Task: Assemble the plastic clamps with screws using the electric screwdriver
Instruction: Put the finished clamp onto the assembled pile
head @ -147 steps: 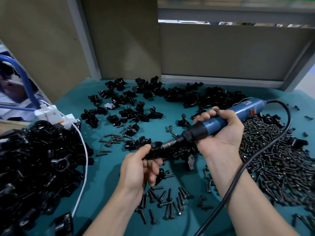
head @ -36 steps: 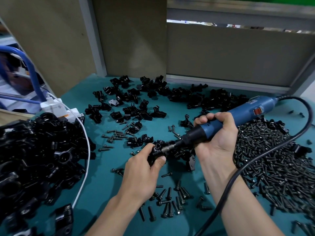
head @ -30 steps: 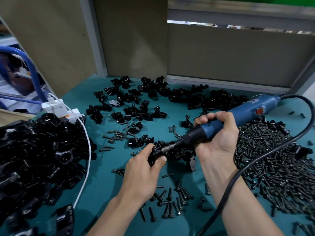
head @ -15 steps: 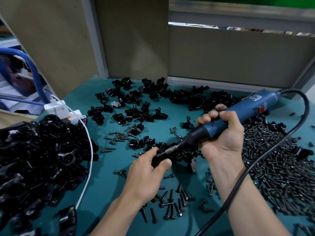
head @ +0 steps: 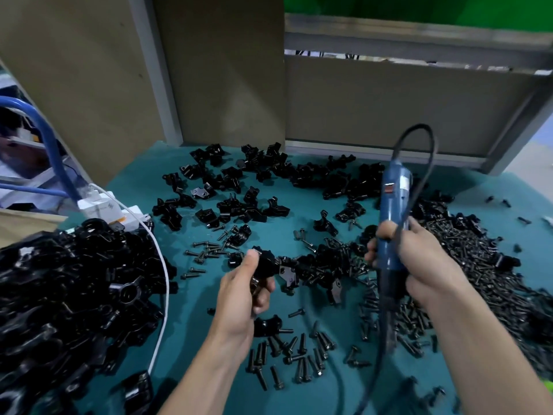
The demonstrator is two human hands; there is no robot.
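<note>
Left hand (head: 239,298): thumb and fingers curled round a clamp (head: 264,265), at mat (head: 185,324) centre.
Right hand (head: 425,265): fingers wrapped round the screwdriver (head: 395,199), held upright, bit down, apart from the clamp, at its 3 o'clock.
Screws (head: 478,280): heaped at 3 o'clock, scattered at 6.
Screw in clamp: cannot be told.
Technique: bit is best aligned with the screw axis before triggering; clamp is gripped firmly against torque.

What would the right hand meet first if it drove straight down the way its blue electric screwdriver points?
Probably the loose black screws on the teal mat beneath the bit; the right hand holds the blue electric screwdriver tip-down, though blur hides the height.
</note>
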